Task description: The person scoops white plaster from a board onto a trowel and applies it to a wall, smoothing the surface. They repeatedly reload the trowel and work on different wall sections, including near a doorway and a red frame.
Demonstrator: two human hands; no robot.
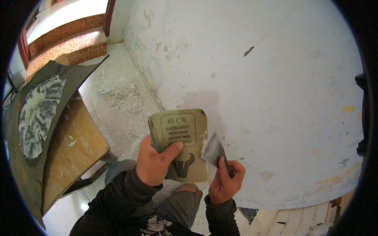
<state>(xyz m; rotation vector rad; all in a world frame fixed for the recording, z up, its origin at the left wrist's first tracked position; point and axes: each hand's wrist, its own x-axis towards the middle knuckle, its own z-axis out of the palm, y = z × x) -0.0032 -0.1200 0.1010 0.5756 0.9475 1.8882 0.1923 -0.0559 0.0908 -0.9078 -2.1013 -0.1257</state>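
Note:
My left hand (155, 161) grips a sheet of sandpaper (195, 151), its thumb pressed on the brown printed backing and the fingers hidden behind. The sheet is held upright in front of the wall, slightly curled at its left edge. In my right hand (226, 181) is a flat grey putty knife (213, 151), its blade smeared whitish and pointing up beside the sheet's right edge. Some white paste shows along that edge. Whether blade and sheet touch, I cannot tell.
A pale wall (283, 98) with chips and cracks fills the right. At left, a dark bent sheet with white putty (41, 118) rests on a wooden stool (78, 143). Scraped flakes (120, 96) litter the floor. Tiled steps (71, 51) lie at the far left.

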